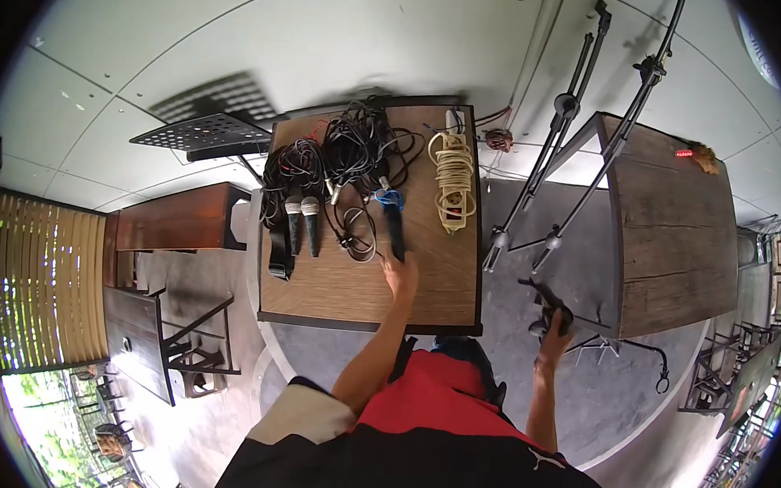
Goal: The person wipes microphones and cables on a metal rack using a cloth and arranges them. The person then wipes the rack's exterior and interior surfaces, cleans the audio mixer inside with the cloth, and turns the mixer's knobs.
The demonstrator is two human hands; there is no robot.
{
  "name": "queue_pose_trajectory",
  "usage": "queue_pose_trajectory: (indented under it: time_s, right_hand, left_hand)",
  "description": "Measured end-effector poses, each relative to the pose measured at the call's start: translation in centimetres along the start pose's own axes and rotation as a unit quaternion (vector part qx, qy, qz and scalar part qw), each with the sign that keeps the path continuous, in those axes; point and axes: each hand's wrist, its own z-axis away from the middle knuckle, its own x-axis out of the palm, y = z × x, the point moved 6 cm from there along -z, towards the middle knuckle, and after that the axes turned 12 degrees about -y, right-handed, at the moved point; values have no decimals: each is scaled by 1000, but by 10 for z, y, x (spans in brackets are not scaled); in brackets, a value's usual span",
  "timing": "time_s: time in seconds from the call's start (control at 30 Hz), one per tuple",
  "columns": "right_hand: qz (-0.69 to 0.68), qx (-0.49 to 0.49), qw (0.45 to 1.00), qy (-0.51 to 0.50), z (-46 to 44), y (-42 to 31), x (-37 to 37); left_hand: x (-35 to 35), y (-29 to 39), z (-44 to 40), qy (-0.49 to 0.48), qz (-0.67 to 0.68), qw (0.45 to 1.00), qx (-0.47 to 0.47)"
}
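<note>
My left hand (401, 277) reaches over the wooden table (322, 293), its fingers closed on the lower end of a dark microphone (394, 226). This microphone has blue rings (389, 198) near its head and lies among cables. My right hand (553, 340) is off the table's right side, gripping a black fitting with arms and a knob (551, 307); its exact kind is unclear. Left of the first microphone lie two more microphones with silvery heads (301, 206), side by side. A thin looped cable (356, 235) sits between them and my left hand.
Heaps of black cable (357, 143) cover the table's far side, beside a cream coiled cord (453, 177). Tall black microphone stands (573, 166) rise at the right, before a second wooden table (676, 226). A perforated music stand (205, 130) stands at the back left.
</note>
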Motion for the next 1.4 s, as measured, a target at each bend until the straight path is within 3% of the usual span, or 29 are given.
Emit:
queue_pose_trajectory:
  time_s: [0.03,0.1,0.13,0.17,0.2,0.23,0.33,0.37,0.43,0.47,0.5,0.53,0.57,0.63,0.67,0.7,0.8,0.83,0.93,1.03,1.1,1.17,1.23,1.4]
  right_hand:
    - [-16,-40,998,-35,1,-27,23]
    - [-18,-108,989,-96,16,-90,77]
    - [-6,-135,983,-122,30,-119,108]
    - [12,-210,962,-172,44,-142,142]
    - [30,-284,932,-222,59,-161,174]
    - [76,-362,884,-287,76,-179,209]
    - [212,-514,715,-424,117,-194,290]
    - [236,-479,727,-432,118,-195,299]
    - [291,-520,728,-340,108,-193,318]
    - [222,-454,806,-308,101,-190,318]
    - [169,-421,860,-233,93,-188,323]
    - [112,-383,904,-153,88,-187,329]
    - [12,-307,942,-134,88,-177,336]
    - [-32,-253,958,-132,106,-158,359]
    - [-76,-200,968,-133,112,-143,369]
    - [-31,-182,972,-144,129,-136,377]
    - [20,-223,949,-223,170,-130,391]
    - [21,-224,949,-219,176,-130,388]
    - [88,-198,927,-306,188,-120,387]
    - [169,-181,894,-373,173,-91,380]
    - [247,-200,885,-339,159,-88,373]
    - [321,-215,868,-312,150,-86,374]
    - [437,-240,816,-295,142,-89,382]
    - [515,-228,762,-319,108,-70,429]
  left_hand:
    - [-9,-6,11,2,4,1000,-1]
    - [-5,1,33,-248,54,966,58]
    - [-30,26,41,-247,59,965,57]
    - [-61,60,56,-310,202,928,-46]
    - [-76,74,68,-362,338,857,-145]
    - [-79,72,71,-368,379,846,-74]
    - [-102,55,82,-407,430,803,-67]
    - [-109,49,79,-429,455,774,-97]
    - [-147,48,66,-435,453,772,-96]
    - [-162,43,66,-444,442,773,-104]
    - [-170,37,69,-436,504,733,-137]
    - [-178,33,71,-436,505,732,-140]
    - [-188,30,69,-401,512,750,-119]
    - [-196,20,60,-372,516,765,-95]
    - [-195,10,47,-325,461,825,-41]
    - [-194,1,34,-274,402,873,14]
    - [-201,-20,1,-222,406,886,24]
    - [-205,-22,-10,-157,400,899,88]
    - [-209,-35,-20,-143,283,943,102]
    - [-198,-59,-27,-117,325,933,101]
    - [-182,-85,-29,-172,335,925,47]
    - [-191,-92,-26,-71,187,971,127]
    - [-189,-97,-25,-76,181,973,118]
    - [-184,-98,-23,-51,165,976,132]
